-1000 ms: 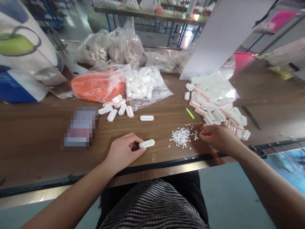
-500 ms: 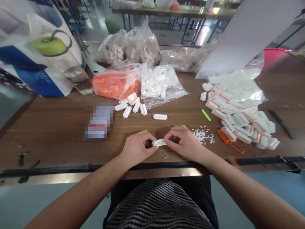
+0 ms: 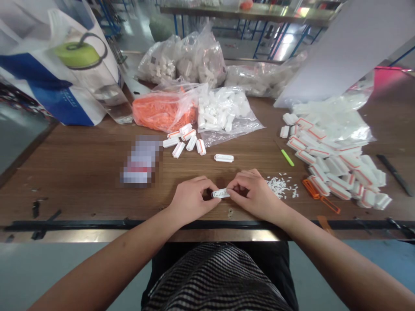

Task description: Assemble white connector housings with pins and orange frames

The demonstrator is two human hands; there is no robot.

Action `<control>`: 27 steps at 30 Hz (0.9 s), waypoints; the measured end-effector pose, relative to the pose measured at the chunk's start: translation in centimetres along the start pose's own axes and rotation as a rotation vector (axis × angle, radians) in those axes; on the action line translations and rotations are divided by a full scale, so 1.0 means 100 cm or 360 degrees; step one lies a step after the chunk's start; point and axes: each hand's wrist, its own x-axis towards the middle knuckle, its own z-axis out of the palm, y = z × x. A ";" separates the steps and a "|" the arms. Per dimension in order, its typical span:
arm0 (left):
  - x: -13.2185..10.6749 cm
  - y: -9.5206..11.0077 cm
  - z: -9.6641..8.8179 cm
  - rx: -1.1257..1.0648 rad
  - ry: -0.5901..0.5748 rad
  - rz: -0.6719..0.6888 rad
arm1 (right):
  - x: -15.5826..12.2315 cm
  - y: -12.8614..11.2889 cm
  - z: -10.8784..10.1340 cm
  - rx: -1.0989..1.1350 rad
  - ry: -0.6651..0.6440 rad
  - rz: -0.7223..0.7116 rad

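Observation:
A small white plastic connector block lies near the front edge of the wooden table. My left hand pinches its left end. My right hand has its fingertips pressed together on the block's right end; whether a tiny piece is between them I cannot make out. A scatter of tiny white pins lies just right of my right hand. Two orange clips lie beyond the pins.
A heap of white and orange-edged blocks fills the right side. A green-handled tool, a lone white block and a few blocks lie mid-table. Bags of orange parts and white parts stand behind. A blurred box lies left.
A second ago my right hand was at the orange clips on the right; it came left to the block held by my left hand. Since half a second ago both hands barely moved.

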 end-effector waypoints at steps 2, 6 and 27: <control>0.000 0.001 0.000 -0.0008 -0.0013 -0.0018 | 0.000 -0.002 -0.003 -0.0083 -0.0028 -0.0054; 0.001 0.005 -0.001 -0.0023 -0.0014 -0.0087 | 0.000 -0.007 -0.012 -0.0262 -0.0117 -0.0129; 0.003 0.000 -0.003 0.0054 -0.0024 -0.0027 | -0.031 0.071 -0.073 -0.0541 0.0143 0.0508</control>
